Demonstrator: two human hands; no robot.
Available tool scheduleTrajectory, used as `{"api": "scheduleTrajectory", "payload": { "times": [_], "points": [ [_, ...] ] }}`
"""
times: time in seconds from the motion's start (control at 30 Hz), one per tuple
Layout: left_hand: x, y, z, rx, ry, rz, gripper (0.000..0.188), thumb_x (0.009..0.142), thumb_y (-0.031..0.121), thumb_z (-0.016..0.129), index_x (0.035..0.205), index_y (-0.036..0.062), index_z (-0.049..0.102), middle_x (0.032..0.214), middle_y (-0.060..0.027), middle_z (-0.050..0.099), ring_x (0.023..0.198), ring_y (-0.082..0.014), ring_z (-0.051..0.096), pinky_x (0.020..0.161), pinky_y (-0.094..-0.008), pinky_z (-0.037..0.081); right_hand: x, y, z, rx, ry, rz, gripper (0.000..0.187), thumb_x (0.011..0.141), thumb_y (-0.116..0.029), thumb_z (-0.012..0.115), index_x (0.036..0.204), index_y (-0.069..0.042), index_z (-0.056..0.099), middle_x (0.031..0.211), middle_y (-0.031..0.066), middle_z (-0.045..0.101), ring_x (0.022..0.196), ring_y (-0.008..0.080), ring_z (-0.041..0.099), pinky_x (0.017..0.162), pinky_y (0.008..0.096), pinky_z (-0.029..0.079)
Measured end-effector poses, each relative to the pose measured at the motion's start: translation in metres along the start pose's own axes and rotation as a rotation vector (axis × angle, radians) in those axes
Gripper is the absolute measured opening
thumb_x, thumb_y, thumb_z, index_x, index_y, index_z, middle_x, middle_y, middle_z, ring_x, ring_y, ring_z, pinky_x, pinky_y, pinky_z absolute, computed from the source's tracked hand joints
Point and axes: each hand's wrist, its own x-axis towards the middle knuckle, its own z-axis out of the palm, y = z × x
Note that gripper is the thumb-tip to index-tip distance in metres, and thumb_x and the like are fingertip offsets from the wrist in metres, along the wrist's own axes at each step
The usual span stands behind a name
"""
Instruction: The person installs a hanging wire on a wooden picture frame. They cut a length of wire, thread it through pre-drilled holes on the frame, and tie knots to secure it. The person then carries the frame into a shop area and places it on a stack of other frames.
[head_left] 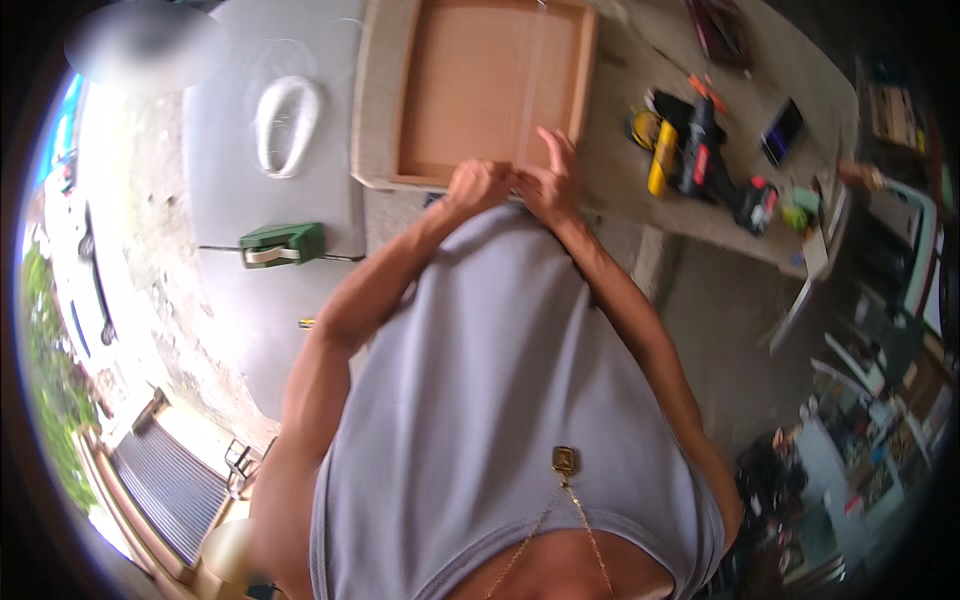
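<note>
A shallow wooden box like a drawer (487,85), open at the top, lies in front of me on the worktable. At its near edge my two hands meet, almost touching. My left hand (481,184) is closed, its fingers curled in. The thumb and a finger of my right hand (553,178) are pinched together beside it, while other fingers stick up. Whatever sits between the fingertips is too small to make out. A thin pale line (528,105) runs along the box's inside toward my hands; I cannot tell if they hold it.
Right of the box, the worktable (620,215) carries a cordless drill (702,150), a yellow tool (661,160), a tape measure (643,127) and a phone (783,131). On a grey surface at left lie a white coil (287,127) and a green case (282,245). Clutter fills the lower right.
</note>
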Motion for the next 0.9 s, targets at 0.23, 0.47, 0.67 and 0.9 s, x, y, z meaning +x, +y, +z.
{"api": "scheduleTrajectory", "payload": {
  "times": [0.23, 0.47, 0.67, 0.9],
  "points": [
    [-0.007, -0.018, 0.003, -0.780, -0.181, -0.310, 0.016, 0.082, 0.019, 0.055, 0.088, 0.0062, 0.062, 0.073, -0.0061, 0.058, 0.062, -0.0163, 0.056, 0.054, -0.0291, 0.047, 0.005, -0.015, -0.005, -0.187, -0.046, 0.073, 0.037, 0.078, -0.049, 0.060, 0.077, -0.014, 0.073, 0.135, 0.0112, 0.039, 0.127, 0.0418, 0.028, 0.101, 0.0632, 0.020],
    [-0.008, 0.014, -0.010, -1.469, -0.104, -0.661, 0.021, 0.084, 0.012, 0.046, 0.087, -0.0033, 0.060, 0.071, -0.0058, 0.055, 0.053, -0.0128, 0.051, 0.049, -0.0271, 0.043, 0.001, -0.003, -0.003, -0.219, -0.129, 0.120, 0.039, 0.077, -0.054, 0.056, 0.076, -0.018, 0.071, 0.135, 0.0099, 0.039, 0.128, 0.0427, 0.027, 0.101, 0.0650, 0.018],
    [-0.003, 0.008, 0.001, -1.340, -0.095, -0.574, 0.018, 0.083, 0.010, 0.043, 0.078, -0.0013, 0.056, 0.066, -0.0058, 0.049, 0.049, -0.0136, 0.050, 0.043, -0.0284, 0.042, 0.001, -0.003, -0.002, -0.231, -0.074, 0.013, 0.041, 0.082, -0.052, 0.050, 0.069, -0.016, 0.065, 0.129, 0.0116, 0.042, 0.126, 0.0419, 0.031, 0.099, 0.0650, 0.020],
    [-0.001, 0.013, -0.007, -1.169, -0.145, -0.567, 0.019, 0.086, 0.016, 0.043, 0.074, 0.0032, 0.052, 0.062, -0.0011, 0.048, 0.053, -0.0106, 0.050, 0.044, -0.0280, 0.042, -0.006, -0.005, -0.005, -0.234, -0.059, -0.055, 0.039, 0.083, -0.050, 0.050, 0.068, -0.017, 0.064, 0.125, 0.0128, 0.044, 0.124, 0.0397, 0.033, 0.100, 0.0584, 0.024]
  ]
}}
